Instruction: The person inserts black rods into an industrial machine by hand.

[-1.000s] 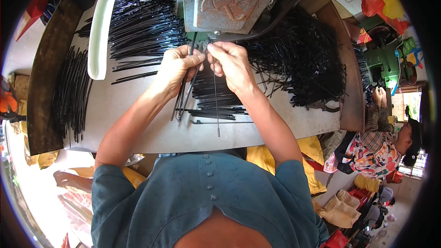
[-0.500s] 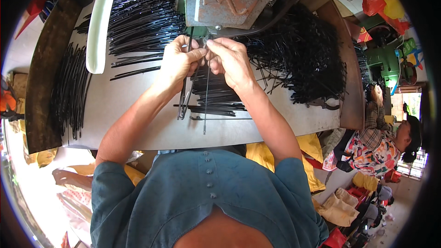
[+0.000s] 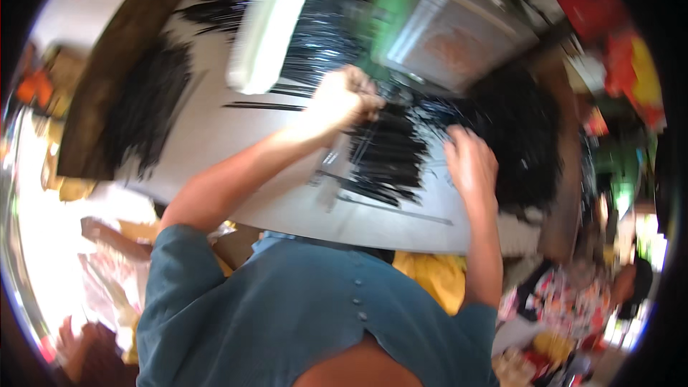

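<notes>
Blurred by motion, my left hand [image 3: 351, 97] is closed in front of the machine, round thin black metal rods that look like umbrella ribs; their lower ends [image 3: 332, 161] smear below it. My right hand [image 3: 471, 161] has its fingers apart over the table, nothing visible in them, at the near left edge of a tangled heap of black rods [image 3: 523, 143]. Between the hands lies a neater stack of black rods [image 3: 387, 158]. The green machine with a grey metal cover [image 3: 455, 39] stands beyond my hands.
A white lamp [image 3: 269, 29] hangs over the table's left part, above more rods [image 3: 322, 43]. Another bundle of rods [image 3: 147, 104] lies by the brown raised edge [image 3: 89, 122]. The pale tabletop [image 3: 265, 204] reaches my waist. At the right sits another person [image 3: 573, 297].
My hands have parted: the right moved away from the machine to the right and nearer me, while the left stays closed by the machine. The whole view has swung and blurred.
</notes>
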Action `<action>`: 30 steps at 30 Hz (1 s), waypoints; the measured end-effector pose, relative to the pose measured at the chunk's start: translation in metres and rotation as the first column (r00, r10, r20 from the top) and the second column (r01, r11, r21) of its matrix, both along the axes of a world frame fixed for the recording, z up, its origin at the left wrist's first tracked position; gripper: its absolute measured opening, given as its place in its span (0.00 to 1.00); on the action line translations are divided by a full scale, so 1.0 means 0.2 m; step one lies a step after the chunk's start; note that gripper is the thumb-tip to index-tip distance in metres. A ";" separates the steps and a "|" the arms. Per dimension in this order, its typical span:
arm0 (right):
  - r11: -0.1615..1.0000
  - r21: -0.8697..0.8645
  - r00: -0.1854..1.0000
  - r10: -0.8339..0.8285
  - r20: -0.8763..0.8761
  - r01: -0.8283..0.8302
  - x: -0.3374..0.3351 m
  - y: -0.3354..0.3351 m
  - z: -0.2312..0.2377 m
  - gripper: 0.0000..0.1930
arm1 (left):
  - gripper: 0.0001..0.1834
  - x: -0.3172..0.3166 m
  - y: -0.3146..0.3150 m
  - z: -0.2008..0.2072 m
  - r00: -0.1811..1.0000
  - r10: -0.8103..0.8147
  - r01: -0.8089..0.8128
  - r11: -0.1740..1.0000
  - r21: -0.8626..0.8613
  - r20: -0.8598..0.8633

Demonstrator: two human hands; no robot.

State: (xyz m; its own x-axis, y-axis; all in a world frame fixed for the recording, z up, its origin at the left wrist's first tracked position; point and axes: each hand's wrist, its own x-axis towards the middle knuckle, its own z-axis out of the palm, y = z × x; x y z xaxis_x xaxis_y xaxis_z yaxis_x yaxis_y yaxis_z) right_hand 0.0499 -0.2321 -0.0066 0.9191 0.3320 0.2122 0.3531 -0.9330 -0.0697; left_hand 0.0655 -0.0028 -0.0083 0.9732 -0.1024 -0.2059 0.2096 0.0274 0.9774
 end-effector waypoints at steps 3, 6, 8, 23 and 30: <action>0.979 -0.192 0.988 -0.092 -0.125 0.067 -0.03 0.05 -0.02 0.12 | 0.08 -0.05 0.10 -0.02 1.000 -0.001 -0.001 0.994 -0.113 -0.019; 0.952 -0.287 0.987 -0.136 -0.090 0.105 -0.03 0.04 -0.05 0.09 | 0.06 -0.10 0.31 -0.05 0.956 -0.055 0.057 0.998 0.003 0.289; 0.922 -0.369 0.986 -0.152 -0.067 0.117 -0.01 0.00 -0.06 0.07 | 0.09 -0.09 0.46 0.02 0.937 -0.256 -0.023 0.636 0.771 0.238; 0.976 -0.200 0.993 -0.097 -0.071 0.081 -0.02 0.03 0.07 0.04 | 0.07 -0.17 -0.26 -0.13 0.623 -0.651 -0.176 0.423 0.889 0.433; 0.976 0.211 0.995 0.069 -0.077 -0.051 0.04 -0.02 0.00 0.07 | 0.08 -0.16 -0.33 -0.23 0.534 -0.690 -0.308 0.380 0.872 0.489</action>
State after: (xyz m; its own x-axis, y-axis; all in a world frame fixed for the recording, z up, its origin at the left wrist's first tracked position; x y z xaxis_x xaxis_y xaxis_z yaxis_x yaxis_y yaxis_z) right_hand 0.0576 -0.2365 -0.0072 0.9162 0.3433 0.2066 0.3926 -0.8721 -0.2921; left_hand 0.0344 -0.0683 -0.0541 0.7134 -0.5831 0.3886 -0.6660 -0.7367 0.1172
